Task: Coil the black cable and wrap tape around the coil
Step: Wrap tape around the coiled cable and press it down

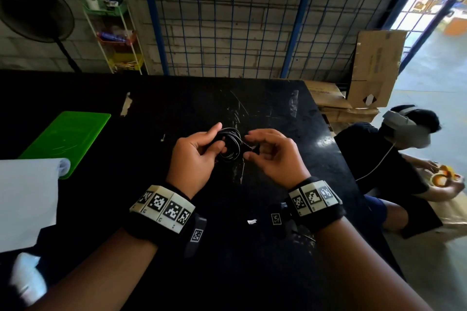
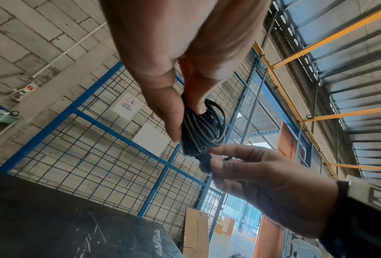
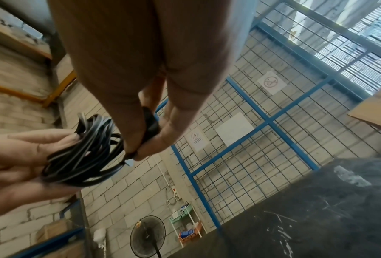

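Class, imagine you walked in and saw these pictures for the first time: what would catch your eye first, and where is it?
First, the coiled black cable, held above the middle of the black table by the left hand, while the right hand pinches its dark end piece. Next, the bright green board at the table's left, and the blue wire-mesh fence behind.
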